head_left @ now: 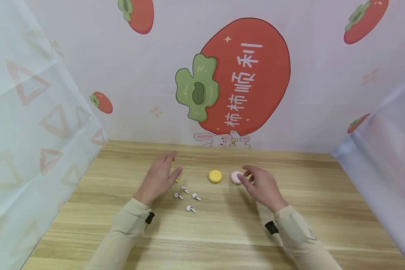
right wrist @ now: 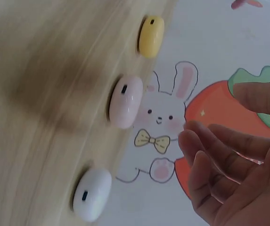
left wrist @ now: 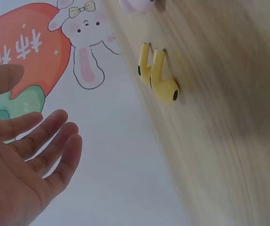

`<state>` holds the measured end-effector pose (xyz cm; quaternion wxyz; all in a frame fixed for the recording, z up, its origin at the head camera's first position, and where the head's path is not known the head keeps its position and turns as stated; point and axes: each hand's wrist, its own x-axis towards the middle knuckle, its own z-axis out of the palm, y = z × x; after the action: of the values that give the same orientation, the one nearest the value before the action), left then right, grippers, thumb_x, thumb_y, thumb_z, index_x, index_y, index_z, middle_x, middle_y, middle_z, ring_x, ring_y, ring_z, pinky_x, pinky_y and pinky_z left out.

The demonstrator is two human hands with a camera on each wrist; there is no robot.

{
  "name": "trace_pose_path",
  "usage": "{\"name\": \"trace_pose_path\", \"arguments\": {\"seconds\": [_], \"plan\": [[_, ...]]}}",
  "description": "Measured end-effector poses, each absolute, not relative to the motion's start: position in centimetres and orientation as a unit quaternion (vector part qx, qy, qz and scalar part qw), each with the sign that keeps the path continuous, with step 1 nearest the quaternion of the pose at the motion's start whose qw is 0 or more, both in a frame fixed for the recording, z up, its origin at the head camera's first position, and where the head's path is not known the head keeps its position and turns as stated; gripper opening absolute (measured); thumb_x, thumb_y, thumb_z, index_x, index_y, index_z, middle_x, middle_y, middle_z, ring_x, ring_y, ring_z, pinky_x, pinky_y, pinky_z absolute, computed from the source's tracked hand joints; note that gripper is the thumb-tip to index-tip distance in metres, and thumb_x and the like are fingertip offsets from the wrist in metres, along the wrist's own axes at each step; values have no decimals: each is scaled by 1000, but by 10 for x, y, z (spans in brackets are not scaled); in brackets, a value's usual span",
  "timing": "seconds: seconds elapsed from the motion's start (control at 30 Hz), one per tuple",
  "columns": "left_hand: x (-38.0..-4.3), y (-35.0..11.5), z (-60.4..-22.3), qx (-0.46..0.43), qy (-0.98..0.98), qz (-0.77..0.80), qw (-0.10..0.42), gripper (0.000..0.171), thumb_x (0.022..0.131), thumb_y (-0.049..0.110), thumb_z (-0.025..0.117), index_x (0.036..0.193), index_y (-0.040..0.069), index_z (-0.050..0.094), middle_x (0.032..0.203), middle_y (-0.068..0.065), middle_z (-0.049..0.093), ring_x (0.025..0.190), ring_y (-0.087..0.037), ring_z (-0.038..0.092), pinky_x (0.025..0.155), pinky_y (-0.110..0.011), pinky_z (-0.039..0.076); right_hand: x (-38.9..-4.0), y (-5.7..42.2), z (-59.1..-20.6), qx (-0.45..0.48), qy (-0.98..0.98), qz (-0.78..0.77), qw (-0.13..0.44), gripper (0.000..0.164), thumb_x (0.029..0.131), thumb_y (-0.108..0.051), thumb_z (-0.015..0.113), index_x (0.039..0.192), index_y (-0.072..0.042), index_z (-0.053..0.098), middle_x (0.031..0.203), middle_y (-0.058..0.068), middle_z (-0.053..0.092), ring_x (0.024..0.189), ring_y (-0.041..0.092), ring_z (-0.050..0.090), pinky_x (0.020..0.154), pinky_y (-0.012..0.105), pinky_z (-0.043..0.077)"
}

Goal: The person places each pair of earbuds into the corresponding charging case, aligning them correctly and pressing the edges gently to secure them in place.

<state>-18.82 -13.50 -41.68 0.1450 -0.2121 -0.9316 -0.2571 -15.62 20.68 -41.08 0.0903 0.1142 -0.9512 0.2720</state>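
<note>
My left hand (head_left: 158, 179) hovers with loosely spread fingers over a pair of yellow wireless earbuds (left wrist: 164, 88), which it mostly covers in the head view. Beside its thumb lie two pink earbuds (head_left: 177, 195), and to their right two white earbuds (head_left: 190, 209). My right hand (head_left: 264, 188), fingers slightly bent and holding nothing, overlaps the pink earbud case (head_left: 236, 177). To the left of that case sits a yellow earbud case (head_left: 215, 176). The right wrist view also has a white earbud case (right wrist: 92, 194), hidden behind my right hand in the head view. All three cases are closed.
The wooden table (head_left: 222, 240) backs onto a white cloth (head_left: 310, 93) printed with persimmons and a rabbit. Cloth panels (head_left: 71, 142) also rise at the left and right edges of the table.
</note>
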Motion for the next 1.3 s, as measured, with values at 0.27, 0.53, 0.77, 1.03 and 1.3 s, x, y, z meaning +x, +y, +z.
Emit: {"name": "trace_pose_path", "arguments": {"seconds": [0.27, 0.53, 0.77, 1.03, 1.3], "plan": [[-183, -128, -420, -213, -932, -262, 130, 59, 100, 28, 65, 144, -6, 47, 121, -20, 63, 118, -38, 57, 98, -53, 48, -166, 184, -420, 93, -953, 285, 50, 31, 96, -28, 72, 115, -4, 72, 86, 1, 71, 71, 12, 61, 65, 33, 50], [-177, -122, -424, -215, -931, -275, 105, 57, 100, 28, 65, 145, -3, 48, 117, -15, 64, 104, -29, 58, 88, -47, 52, -173, 170, -427, 72, -953, 293, 31, 33, 95, -27, 73, 114, 0, 72, 85, 1, 71, 75, 15, 64, 70, 37, 53], [-172, -117, -424, -208, -935, -274, 90, 56, 101, 28, 65, 145, -3, 49, 116, -13, 64, 104, -28, 59, 84, -46, 54, -179, 158, -431, 45, -951, 306, -2, 37, 93, -27, 74, 116, 1, 70, 84, 2, 71, 75, 16, 63, 71, 37, 54], [-166, -116, -423, -212, -936, -267, 91, 54, 100, 27, 66, 143, -1, 52, 113, -12, 66, 95, -25, 60, 77, -42, 54, -188, 142, -435, 10, -952, 304, -35, 49, 93, -35, 73, 122, 3, 67, 81, 2, 68, 76, 20, 61, 75, 41, 52], [-164, -118, -423, -213, -936, -262, 97, 54, 98, 27, 68, 142, 0, 53, 110, -10, 66, 96, -24, 60, 77, -42, 53, -193, 129, -437, -28, -960, 274, -48, 42, 94, -41, 72, 90, 1, 71, 77, 13, 66, 67, 24, 57, 62, 38, 48]]}}
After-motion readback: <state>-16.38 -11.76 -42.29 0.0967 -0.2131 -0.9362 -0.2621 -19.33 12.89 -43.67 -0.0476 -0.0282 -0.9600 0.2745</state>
